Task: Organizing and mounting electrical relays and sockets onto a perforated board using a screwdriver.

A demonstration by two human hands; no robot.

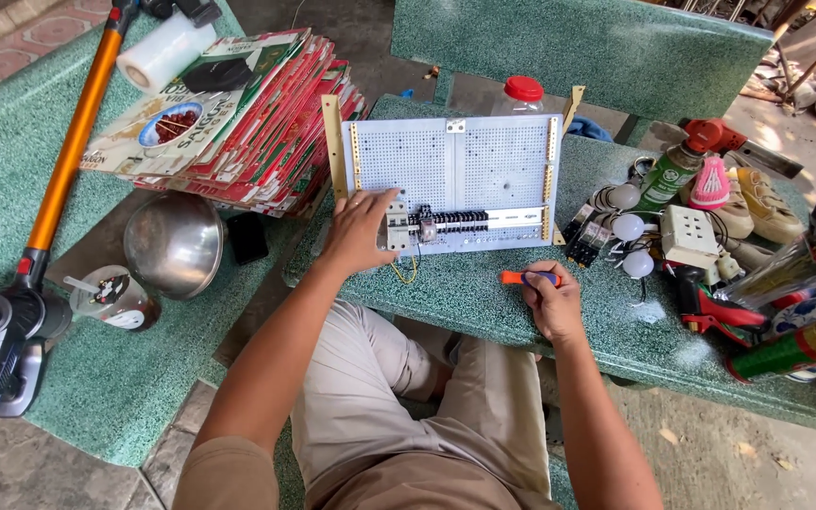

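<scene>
From the head view I see my left hand point(359, 229) near the centre of the frame, fingers spread and pressed against the lower left corner of a white perforated mounting panel with yellowish side rails point(484, 165), touching the pale grey circuit breaker point(397, 229) fixed there. Just right of that breaker a row of small black terminal blocks point(450, 224) runs along a metal rail on the panel's lower edge. My right hand point(552, 300), a little lower and to the right of centre, is curled around an orange-handled screwdriver point(518, 278) that lies nearly flat, its handle pointing left over the green speckled stone table point(484, 302). The panel lies on this table in the middle of the frame. At right centre sit several round white light bulbs point(629, 227), a white square wall socket point(688, 236), a green spray can point(665, 178) and red-handled pliers point(715, 312). In the upper left lies a stack of red and green printed cardboard boxes point(238, 118), with a shiny steel bowl point(174, 244) beneath it and an orange-tubed stick vacuum cleaner point(59, 179) along the left edge.
</scene>
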